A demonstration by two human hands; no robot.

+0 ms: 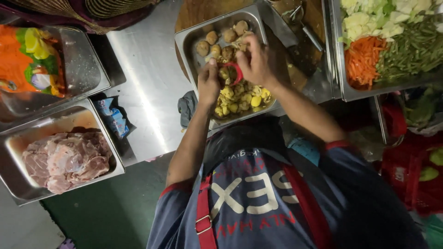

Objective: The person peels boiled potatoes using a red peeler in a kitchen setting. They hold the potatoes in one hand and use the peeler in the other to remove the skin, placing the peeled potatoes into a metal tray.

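Left hand [208,84] and right hand [258,62] work close together over a steel tray [194,39].

Head view:
- L hand: closed around a potato [224,73], held just above the tray's middle.
- R hand: closed on a red-handled peeler [236,72], touching that potato.
- Progress (judged): unpeeled brown potatoes [221,37] fill the tray's far end; peeled yellow pieces [240,99] fill the near end. Roughly half done; approx. eight whole ones left.
- Tray position: sits on a round wooden board [196,14], on the steel counter [147,83].
- Edges: tray rim stands close on both sides of the hands. Tongs [302,23] lie just right of the tray. Veg tray [339,69] with carrot, beans, cabbage sits further right.
- Open room: bare counter strip to the left, between potato tray and the raw-meat tray [115,157]. A grey cloth [187,108] lies at the tray's near-left corner.
- Far left: tray w/ an orange packet [27,60].
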